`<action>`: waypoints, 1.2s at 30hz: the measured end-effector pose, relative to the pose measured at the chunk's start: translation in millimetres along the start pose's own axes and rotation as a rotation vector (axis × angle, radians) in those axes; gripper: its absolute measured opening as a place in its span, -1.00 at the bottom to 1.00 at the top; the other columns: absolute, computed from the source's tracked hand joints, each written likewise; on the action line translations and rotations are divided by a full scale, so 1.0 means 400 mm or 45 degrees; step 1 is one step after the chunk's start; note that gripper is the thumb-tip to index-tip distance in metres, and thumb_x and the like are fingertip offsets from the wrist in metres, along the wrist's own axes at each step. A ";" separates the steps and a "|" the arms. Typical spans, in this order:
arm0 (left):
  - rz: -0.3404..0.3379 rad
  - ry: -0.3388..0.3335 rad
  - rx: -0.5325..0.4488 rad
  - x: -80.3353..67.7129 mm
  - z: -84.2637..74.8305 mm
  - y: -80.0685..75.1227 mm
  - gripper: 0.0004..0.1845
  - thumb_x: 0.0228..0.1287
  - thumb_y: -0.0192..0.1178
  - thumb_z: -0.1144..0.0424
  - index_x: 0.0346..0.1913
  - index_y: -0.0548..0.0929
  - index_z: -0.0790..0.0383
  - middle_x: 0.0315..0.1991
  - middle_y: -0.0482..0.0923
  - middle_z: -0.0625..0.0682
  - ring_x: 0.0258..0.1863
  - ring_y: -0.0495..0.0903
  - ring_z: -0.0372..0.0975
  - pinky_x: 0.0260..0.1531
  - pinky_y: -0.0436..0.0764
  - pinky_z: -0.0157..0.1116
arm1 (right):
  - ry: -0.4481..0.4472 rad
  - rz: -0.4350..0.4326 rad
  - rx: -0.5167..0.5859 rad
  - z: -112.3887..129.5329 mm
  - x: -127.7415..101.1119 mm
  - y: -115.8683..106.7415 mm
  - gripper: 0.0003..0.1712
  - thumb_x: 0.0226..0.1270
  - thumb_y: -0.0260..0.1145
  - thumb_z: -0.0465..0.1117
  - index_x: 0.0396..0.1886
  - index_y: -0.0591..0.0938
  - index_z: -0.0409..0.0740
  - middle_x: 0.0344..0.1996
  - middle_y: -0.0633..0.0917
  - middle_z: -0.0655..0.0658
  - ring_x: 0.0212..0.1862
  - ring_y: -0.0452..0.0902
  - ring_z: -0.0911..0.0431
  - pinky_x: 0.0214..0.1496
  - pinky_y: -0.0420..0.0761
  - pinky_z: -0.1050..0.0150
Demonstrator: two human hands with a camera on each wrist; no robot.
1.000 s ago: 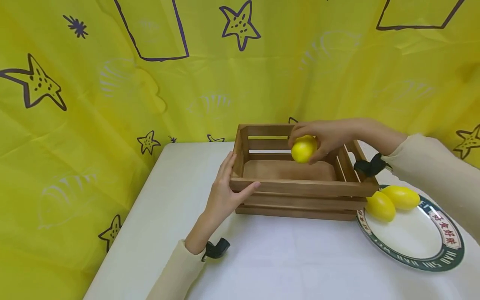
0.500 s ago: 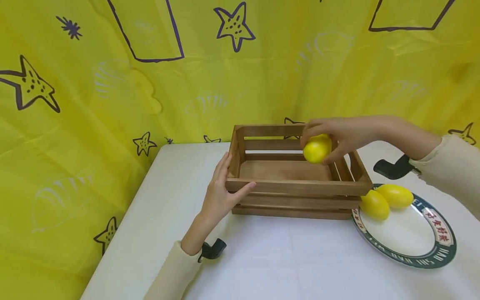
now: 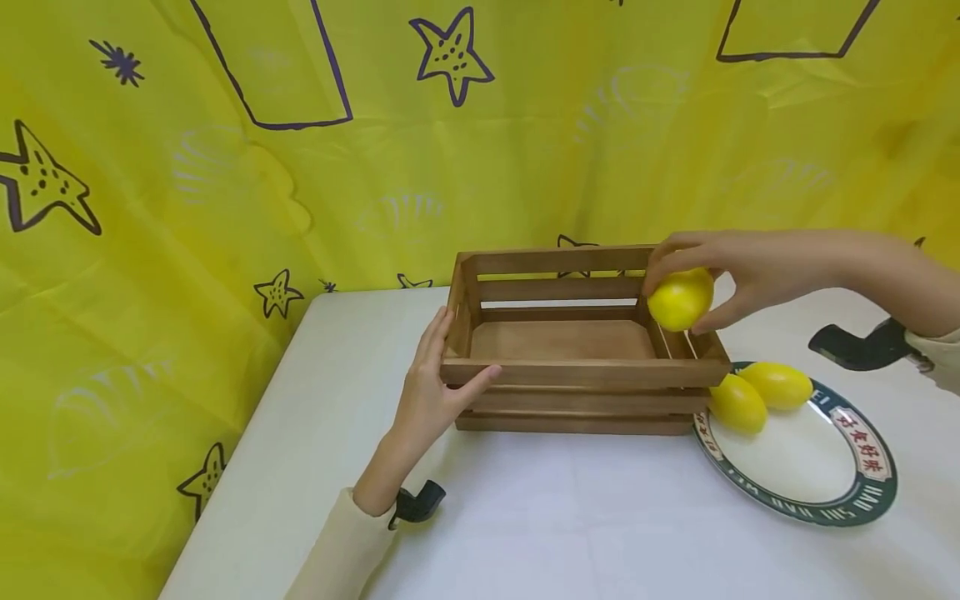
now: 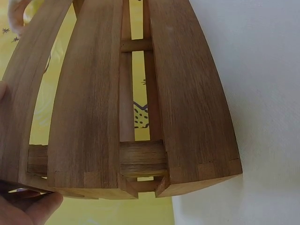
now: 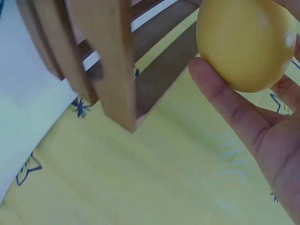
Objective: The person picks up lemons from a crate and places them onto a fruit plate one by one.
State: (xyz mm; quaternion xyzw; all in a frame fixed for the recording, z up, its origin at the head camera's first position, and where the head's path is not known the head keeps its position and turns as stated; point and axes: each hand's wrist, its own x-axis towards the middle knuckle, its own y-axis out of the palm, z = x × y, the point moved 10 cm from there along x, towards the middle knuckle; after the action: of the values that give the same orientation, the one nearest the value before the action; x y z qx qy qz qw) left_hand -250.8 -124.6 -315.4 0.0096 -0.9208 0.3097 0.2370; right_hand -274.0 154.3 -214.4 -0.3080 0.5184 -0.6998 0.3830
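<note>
Held lemon: a yellow lemon (image 3: 680, 298) is gripped by the right hand (image 3: 738, 271) above the right end of the wooden crate (image 3: 577, 375), over the far right corner and clear of the crate floor.
Lemon's axis: its long axis lies roughly level, running left to right with a slight tilt; in the right wrist view the rounded body (image 5: 243, 44) fills the top right, and which tip leads cannot be told.
Right hand grip: fingers curl over the top and far side of the lemon, and the thumb (image 5: 227, 105) presses the near underside, so the fruit is pinched all round.
Right arm pose: the forearm comes in from the right edge, nearly level, wrist slightly bent down, a cream sleeve (image 3: 937, 358) at the frame edge.
Left hand: the left hand (image 3: 431, 392) rests on the crate's near left corner, fingers straight along the left end wall and thumb laid along the front top slat; it steadies the crate with an open palm and grasps nothing.
Left arm pose: the forearm rises from the lower left, sleeve on the white table (image 3: 525, 517).
Crate: its long side runs left to right, open top up, floor bare.
Plate: a green-rimmed white plate (image 3: 806, 471) sits just right of the crate, carrying two more lemons (image 3: 738, 404) that touch each other at its near left rim.
Backdrop: a yellow cloth with star prints (image 3: 225, 167) hangs behind the table.
</note>
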 end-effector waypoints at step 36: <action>0.007 -0.007 -0.023 0.000 -0.004 -0.001 -0.01 0.11 0.45 0.06 0.50 0.14 0.30 0.52 0.05 0.14 0.48 0.10 0.02 0.34 0.27 0.09 | 0.120 -0.129 0.104 -0.069 -0.293 0.137 -0.30 -0.09 0.63 -0.23 0.10 0.55 0.14 0.11 0.42 0.21 0.05 0.29 0.41 -0.32 0.51 0.40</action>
State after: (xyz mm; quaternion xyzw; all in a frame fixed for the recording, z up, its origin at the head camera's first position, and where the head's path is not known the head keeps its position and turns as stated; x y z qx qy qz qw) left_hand -250.1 -123.9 -314.0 0.0058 -0.9242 0.3021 0.2338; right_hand -224.2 258.7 -278.5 -0.2848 0.4905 -0.7526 0.3345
